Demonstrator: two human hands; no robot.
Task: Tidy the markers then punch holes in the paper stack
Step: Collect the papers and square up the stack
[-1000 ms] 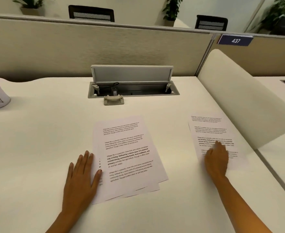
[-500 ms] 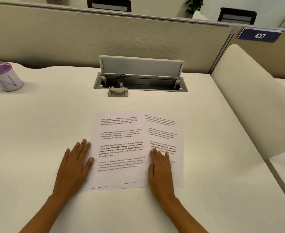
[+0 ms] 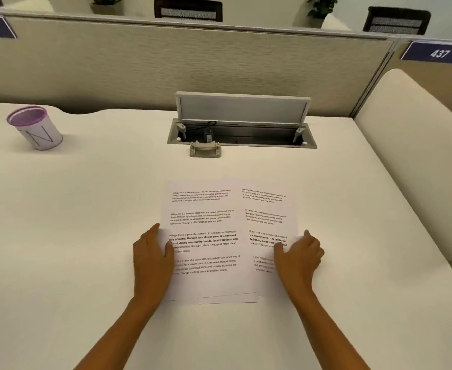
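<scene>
Head view: paper stack [image 3: 206,241] lies flat at ctr of frame on the pale desk [image 3: 86,249], printed side up, sheets a bit fanned at the btm edge. A loose sheet [image 3: 268,209] sits to its right, tucked partly under the stack & slightly skewed.

Left hand [image 3: 152,260] stands on its side against the stack's left edge, fingers fairly straight, thumb lying on top of the paper. Right hand [image 3: 297,259] is at the loose sheet's right edge, fingers curled in w/ thumb pressed on the print, gripping it; can't tell if the fingers reach under.

Upper left of frame: white cup [image 3: 36,129] w/ purple rim & a letter N, well apart from the paper; inside not visible. Upper ctr: open cable hatch [image 3: 242,136] sunk in the desk, lid propped up, a small beige clip [image 3: 205,150] just in front of it. Behind runs a beige partition [image 3: 166,62]; blue sign [image 3: 438,53] reading 437 at upper right. A white side panel [image 3: 411,156] edges the desk at right. Small dark item at far left edge, too cut off to tell.
</scene>
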